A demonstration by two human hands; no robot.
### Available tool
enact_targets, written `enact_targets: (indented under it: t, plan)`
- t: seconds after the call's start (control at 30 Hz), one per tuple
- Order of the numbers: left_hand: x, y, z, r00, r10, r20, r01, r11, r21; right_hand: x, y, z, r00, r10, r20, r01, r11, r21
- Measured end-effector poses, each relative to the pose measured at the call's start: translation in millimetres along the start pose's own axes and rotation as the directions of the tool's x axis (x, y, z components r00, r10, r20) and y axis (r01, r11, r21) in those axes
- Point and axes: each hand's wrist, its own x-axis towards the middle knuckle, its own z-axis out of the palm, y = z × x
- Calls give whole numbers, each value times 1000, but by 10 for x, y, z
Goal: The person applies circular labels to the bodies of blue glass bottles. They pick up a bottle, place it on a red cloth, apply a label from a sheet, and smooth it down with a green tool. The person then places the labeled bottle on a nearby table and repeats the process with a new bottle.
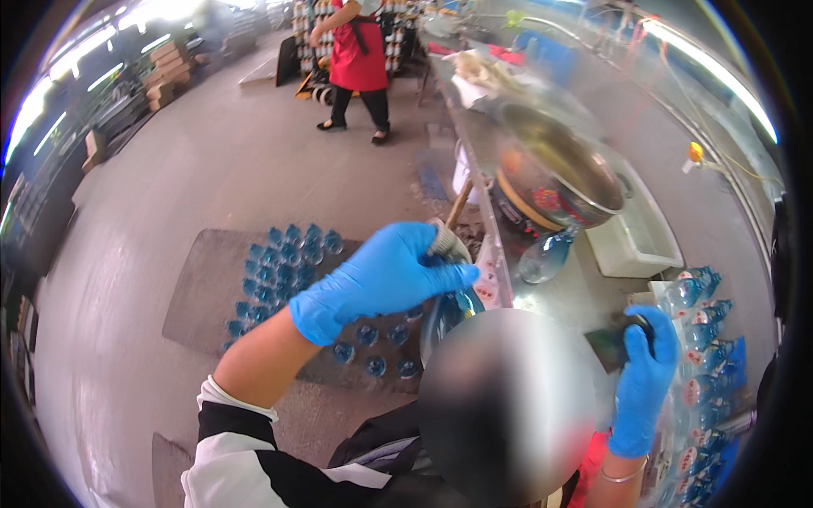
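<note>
My left hand [381, 275], in a blue glove, is closed around a greyish-white cloth-like piece [450, 244] in the middle of the view. Directly beneath its fingers is a clear blue bottle [436, 326], partly covered; whether the fingers also grip its neck is hidden. At the right, my gloved right hand [645, 381] has its fingers curled round a small dark rounded thing [642, 328]. A dark green flat piece [605, 347] lies beside those fingertips. One more blue bottle [546, 256] is on the metal table [550, 296], between the two hands.
A steel basin [605, 199] and a white tub [635, 245] occupy the table's far side. Labelled blue bottles [699, 389] line the right edge. Several more bottles [279, 271] stand on a dark floor board [203, 288]. Beyond walks a person in a red apron [358, 59]. A blurred pale shape hides the lower middle.
</note>
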Motion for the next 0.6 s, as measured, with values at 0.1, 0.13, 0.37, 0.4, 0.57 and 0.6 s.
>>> enact_targets:
  t: [0.1, 0.13, 0.37, 0.4, 0.57, 0.6]
  plan:
    - [-114, -350, -356, 977, 82, -194, -61, 992, 111, -171, 318, -224, 988, 132, -76, -138, 987, -84]
    - [-182, -451, -510, 958, 76, -276, -32, 986, 163, -208, 423, -269, 982, 159, -100, -168, 982, -82]
    - [-422, -1625, -1189, 743, 37, -668, 279, 890, 360, -443, 832, -270, 924, 369, -99, -378, 921, -96]
    - [-425, -1809, -1196, 714, 0, -700, 347, 868, 354, -470, 882, -275, 912, 395, -108, -402, 915, -46]
    - [-524, -2948, -1047, 715, 93, -693, 354, 806, 473, -593, 919, -295, 768, 607, -205, -597, 794, 111]
    - [-553, -3205, -991, 707, 27, -706, 405, 803, 437, -594, 869, -271, 732, 647, -214, -635, 761, 133]
